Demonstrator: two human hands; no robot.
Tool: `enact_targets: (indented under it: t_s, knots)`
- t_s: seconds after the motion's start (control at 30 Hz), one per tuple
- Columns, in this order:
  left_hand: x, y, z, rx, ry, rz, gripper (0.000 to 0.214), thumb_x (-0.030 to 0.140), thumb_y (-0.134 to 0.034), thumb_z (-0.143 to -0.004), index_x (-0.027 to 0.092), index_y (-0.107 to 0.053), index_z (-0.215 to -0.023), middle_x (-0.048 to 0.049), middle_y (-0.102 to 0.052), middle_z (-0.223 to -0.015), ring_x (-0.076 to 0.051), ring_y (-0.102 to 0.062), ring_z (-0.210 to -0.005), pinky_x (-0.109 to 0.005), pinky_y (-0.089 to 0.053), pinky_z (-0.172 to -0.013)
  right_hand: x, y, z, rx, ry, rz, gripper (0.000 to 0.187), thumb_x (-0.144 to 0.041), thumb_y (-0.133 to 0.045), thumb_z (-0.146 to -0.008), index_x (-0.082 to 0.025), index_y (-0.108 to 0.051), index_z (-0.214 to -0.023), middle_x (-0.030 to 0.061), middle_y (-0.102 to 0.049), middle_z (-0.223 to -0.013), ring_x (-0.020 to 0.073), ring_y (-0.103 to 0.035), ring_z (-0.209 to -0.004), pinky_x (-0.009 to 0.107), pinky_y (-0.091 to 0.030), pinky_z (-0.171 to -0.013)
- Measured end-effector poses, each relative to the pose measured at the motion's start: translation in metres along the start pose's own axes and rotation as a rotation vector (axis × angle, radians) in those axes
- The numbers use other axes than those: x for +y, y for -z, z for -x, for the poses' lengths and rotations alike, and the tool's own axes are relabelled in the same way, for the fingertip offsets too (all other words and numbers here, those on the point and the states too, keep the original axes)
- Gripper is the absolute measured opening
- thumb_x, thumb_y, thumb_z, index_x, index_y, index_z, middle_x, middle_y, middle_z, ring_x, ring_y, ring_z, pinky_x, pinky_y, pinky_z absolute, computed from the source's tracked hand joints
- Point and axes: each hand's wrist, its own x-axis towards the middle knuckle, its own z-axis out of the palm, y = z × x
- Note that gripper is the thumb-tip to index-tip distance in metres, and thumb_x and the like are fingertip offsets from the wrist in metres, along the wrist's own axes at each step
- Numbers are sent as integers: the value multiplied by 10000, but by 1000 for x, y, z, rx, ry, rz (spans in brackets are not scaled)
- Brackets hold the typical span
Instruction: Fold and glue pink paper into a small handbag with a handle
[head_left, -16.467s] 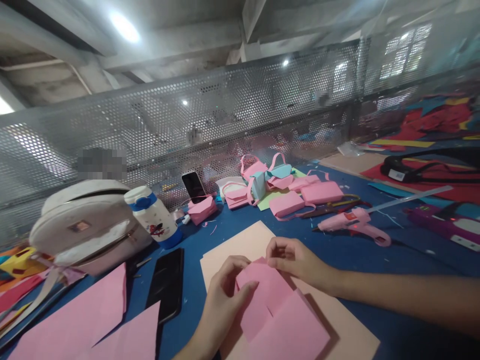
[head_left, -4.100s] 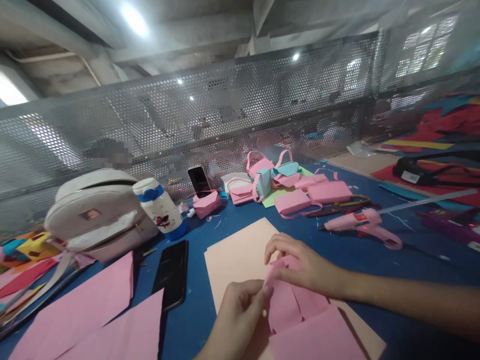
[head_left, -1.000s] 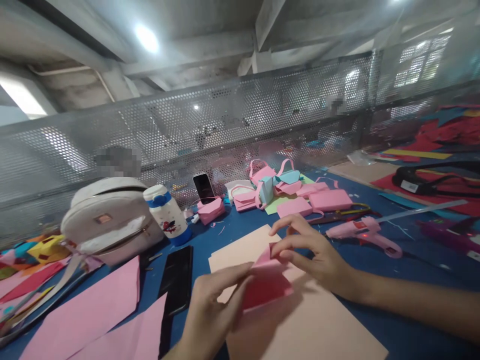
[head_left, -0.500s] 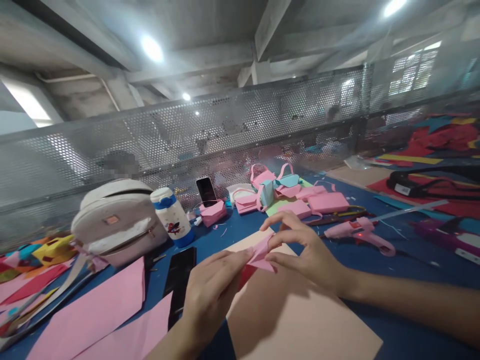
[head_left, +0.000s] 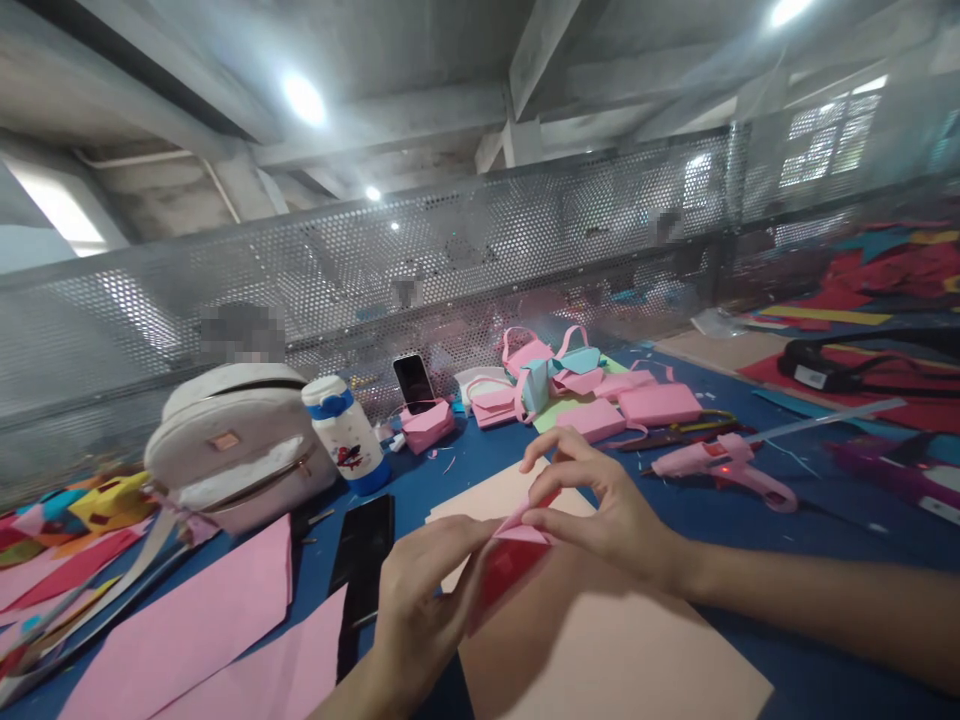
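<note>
Between my two hands is a small folded paper piece [head_left: 517,560], pink on its upper flap and red on the face below. My left hand [head_left: 431,590] grips its left side, thumb and fingers closed on the edge. With thumb and index finger, my right hand [head_left: 600,500] pinches the pink flap at the upper right; the other fingers arch above. Beneath both hands lie peach paper sheets [head_left: 615,640] on the blue table. A dark phone [head_left: 364,545] lies flat just left of my left hand.
Pink sheets [head_left: 187,610] lie at left, before a white backpack [head_left: 232,435] and a bottle [head_left: 346,440]. Small pink paper bags [head_left: 660,404] crowd the back, near an upright phone [head_left: 414,383]. A pink glue gun [head_left: 724,467] with a lit red light lies right. Behind stands a perforated metal screen [head_left: 465,250].
The folded paper has turned in my hands, so more of its red face shows. My right fingers have shifted slightly left and now pinch the pink flap.
</note>
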Motion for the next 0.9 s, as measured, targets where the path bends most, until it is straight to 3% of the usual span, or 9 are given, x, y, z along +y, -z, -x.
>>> enact_targets:
  t_s: [0.2,0.43,0.63,0.73,0.9]
  knots:
    - [0,-2,5,21,63,38,155,81,-610,-842,178,-726,-879,-56,-781,-764,-144,-741,-650,-160,-556,-645,3,0,2,1,15,-11,73,-187,-754,-792,-200,-721,-728,41,-578,-963,193,-545,-949,377,-421,-874]
    - [3,-4,1,-2,88,43,164,202,-591,-917,188,-755,-923,-72,-793,-807,-172,-758,-655,-182,-585,-623,7,1,2,-19,60,48,67,-228,-752,-806,-213,-732,-745,36,-579,-966,197,-538,-972,377,-405,-876]
    - [3,-2,-2,17,101,-1,219,255,-573,-940,187,-763,-854,-54,-790,-755,-161,-753,-616,-166,-584,-607,7,1,4,-49,63,55,348,-446,-506,-962,-209,-699,-797,53,-591,-953,201,-546,-953,394,-415,-882]
    - [3,-2,-2,31,72,-20,233,258,-564,-947,182,-754,-836,-52,-786,-734,-153,-746,-594,-161,-577,-586,6,0,3,-14,101,69,294,-495,-602,-894,-211,-663,-846,46,-593,-939,205,-546,-927,385,-424,-866]
    - [5,-4,-2,15,31,-28,192,227,-559,-949,181,-733,-882,-36,-774,-711,-137,-730,-571,-150,-543,-533,5,0,6,32,182,101,146,-348,-707,-851,-212,-653,-854,37,-582,-933,192,-551,-909,356,-440,-845]
